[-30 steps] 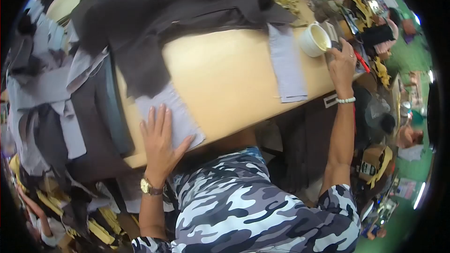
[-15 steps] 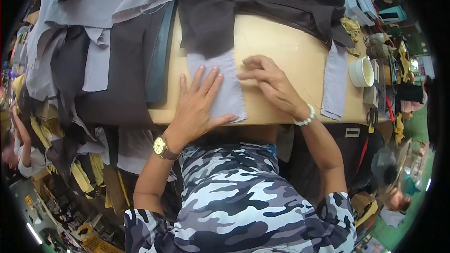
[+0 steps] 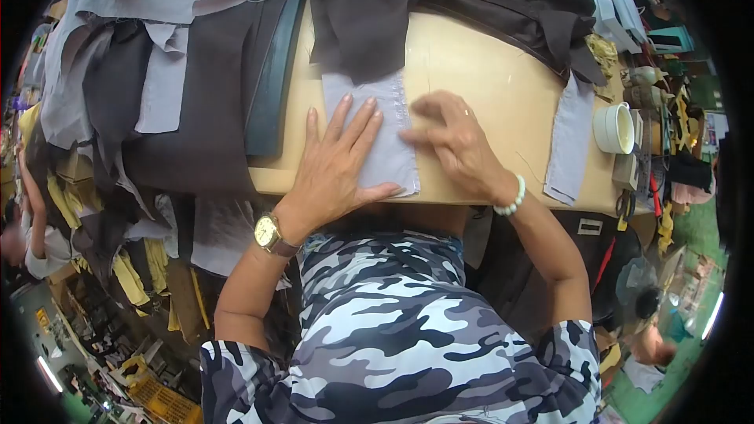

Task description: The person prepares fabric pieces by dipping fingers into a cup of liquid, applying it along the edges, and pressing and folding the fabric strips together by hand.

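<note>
My left hand lies flat with spread fingers on a light grey cloth strip that has a frayed right edge. The strip's top end is under dark brown fabric. My right hand is at the strip's right edge, its fingers bent and apart, the tips blurred by motion. No object shows between them. Farther right, another grey strip hangs out from the dark fabric near the front edge of the tan table.
A white cup stands at the table's right side beside scissors and small tools. Dark and grey fabric pieces hang over the left side next to a dark flat board. Another person's arm shows at the far left.
My right hand has moved from beside the cup to the left strip's edge, its fingers bent. My left hand stays flat on the strip. The view has swung, shifting the table scene rightward.
</note>
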`<state>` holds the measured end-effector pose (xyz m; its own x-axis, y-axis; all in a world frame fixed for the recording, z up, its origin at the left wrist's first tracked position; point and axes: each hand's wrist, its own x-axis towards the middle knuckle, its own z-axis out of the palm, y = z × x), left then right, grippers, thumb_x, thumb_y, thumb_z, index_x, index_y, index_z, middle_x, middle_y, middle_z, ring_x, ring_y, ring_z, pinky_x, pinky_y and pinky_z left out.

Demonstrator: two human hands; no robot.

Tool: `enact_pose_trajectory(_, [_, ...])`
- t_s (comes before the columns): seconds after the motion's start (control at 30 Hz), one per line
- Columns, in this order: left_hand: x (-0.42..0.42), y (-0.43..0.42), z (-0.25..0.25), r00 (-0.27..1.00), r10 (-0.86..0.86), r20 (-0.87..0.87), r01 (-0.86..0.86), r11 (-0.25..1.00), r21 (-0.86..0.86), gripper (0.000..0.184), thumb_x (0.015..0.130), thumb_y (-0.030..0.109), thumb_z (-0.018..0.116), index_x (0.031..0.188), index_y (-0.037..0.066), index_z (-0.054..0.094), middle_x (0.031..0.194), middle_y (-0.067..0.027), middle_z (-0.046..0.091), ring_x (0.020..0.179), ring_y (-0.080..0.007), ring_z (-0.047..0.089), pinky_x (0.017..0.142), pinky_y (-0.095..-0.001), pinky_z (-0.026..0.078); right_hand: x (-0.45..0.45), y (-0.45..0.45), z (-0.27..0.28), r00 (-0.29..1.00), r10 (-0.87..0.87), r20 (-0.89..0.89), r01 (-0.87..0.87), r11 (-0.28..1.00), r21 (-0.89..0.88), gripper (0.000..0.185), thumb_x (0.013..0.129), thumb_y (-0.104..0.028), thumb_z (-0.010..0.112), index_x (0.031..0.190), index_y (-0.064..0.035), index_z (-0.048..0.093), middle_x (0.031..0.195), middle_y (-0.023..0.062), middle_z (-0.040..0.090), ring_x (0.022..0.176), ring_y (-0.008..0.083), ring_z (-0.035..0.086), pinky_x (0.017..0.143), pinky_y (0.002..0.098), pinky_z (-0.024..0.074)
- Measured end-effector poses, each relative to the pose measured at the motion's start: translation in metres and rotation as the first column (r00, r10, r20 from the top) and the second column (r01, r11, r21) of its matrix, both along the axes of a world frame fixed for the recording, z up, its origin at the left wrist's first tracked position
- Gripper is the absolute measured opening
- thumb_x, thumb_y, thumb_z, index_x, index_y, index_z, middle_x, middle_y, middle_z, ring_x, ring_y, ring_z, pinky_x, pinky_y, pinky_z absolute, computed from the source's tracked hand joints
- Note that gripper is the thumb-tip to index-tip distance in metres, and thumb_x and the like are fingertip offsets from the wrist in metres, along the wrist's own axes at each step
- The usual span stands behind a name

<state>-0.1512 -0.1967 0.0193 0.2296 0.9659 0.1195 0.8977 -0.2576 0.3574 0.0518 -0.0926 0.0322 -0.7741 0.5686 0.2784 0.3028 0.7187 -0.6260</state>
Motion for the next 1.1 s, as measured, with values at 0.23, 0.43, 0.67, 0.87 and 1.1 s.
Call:
enact_pose_trajectory(0.23, [0.000, 0.000, -0.001, 1.000, -0.010, -0.006, 0.010, 1.000, 0.007, 0.090, 0.073, 0.058, 0.065, 0.137, 0.001, 0.039, 0.147, -0.0127, 0.032, 0.139, -0.0335, 0.022, 0.105, -0.0662, 0.016, 0.023, -0.025, 0.004, 0.997, 0.075, 0.021, -0.074, 0.997, -0.028, 0.032, 0.072, 0.001, 0.055, 0.096, -0.0114, 0.072, 0.106, 0.0155, 0.057, 0.105, 0.0312, 0.053, 0.094, 0.0415, 0.0394])
enact_pose_trajectory(0.43, [0.001, 0.000, 0.001, 0.999, -0.015, -0.042, 0.016, 1.000, 0.012, 0.091, 0.073, 0.058, 0.065, 0.138, 0.001, 0.038, 0.148, -0.0129, 0.031, 0.139, -0.0341, 0.022, 0.103, -0.0673, 0.018, -0.015, 0.024, -0.008, 0.994, -0.107, -0.034, 0.109, 0.992, 0.060, 0.031, 0.076, 0.001, 0.053, 0.098, -0.0111, 0.072, 0.106, 0.0132, 0.057, 0.103, 0.0290, 0.053, 0.091, 0.0393, 0.0407])
enact_pose_trajectory(0.67, [0.001, 0.000, -0.001, 0.999, -0.017, -0.052, 0.017, 1.000, 0.001, 0.093, 0.072, 0.058, 0.066, 0.139, 0.002, 0.036, 0.148, -0.0126, 0.030, 0.139, -0.0339, 0.022, 0.104, -0.0661, 0.017, 0.011, -0.011, -0.010, 0.998, 0.059, -0.017, -0.055, 0.982, 0.180, 0.031, 0.072, -0.004, 0.059, 0.100, -0.0100, 0.069, 0.105, 0.0163, 0.056, 0.100, 0.0321, 0.054, 0.087, 0.0410, 0.0441])
enact_pose_trajectory(0.87, [0.000, 0.000, -0.004, 0.998, -0.021, -0.051, 0.019, 0.999, -0.035, 0.098, 0.071, 0.059, 0.067, 0.143, 0.004, 0.030, 0.151, -0.0115, 0.027, 0.141, -0.0337, 0.018, 0.108, -0.0640, 0.011, 0.030, -0.042, 0.000, 0.994, 0.107, 0.021, -0.109, 0.985, 0.134, 0.031, 0.071, -0.005, 0.060, 0.101, -0.0055, 0.067, 0.104, 0.0159, 0.056, 0.096, 0.0314, 0.056, 0.086, 0.0413, 0.0448])
enact_pose_trajectory(1.1, [-0.001, -0.001, -0.003, 0.998, -0.033, -0.052, 0.032, 0.999, -0.019, 0.098, 0.071, 0.061, 0.065, 0.142, 0.003, 0.031, 0.150, -0.0121, 0.027, 0.140, -0.0336, 0.018, 0.106, -0.0651, 0.012, 0.007, -0.016, -0.003, 0.997, 0.001, 0.074, -0.015, 0.981, 0.191, 0.028, 0.073, -0.007, 0.059, 0.100, -0.0026, 0.067, 0.106, 0.0148, 0.056, 0.095, 0.0302, 0.056, 0.085, 0.0373, 0.0450])
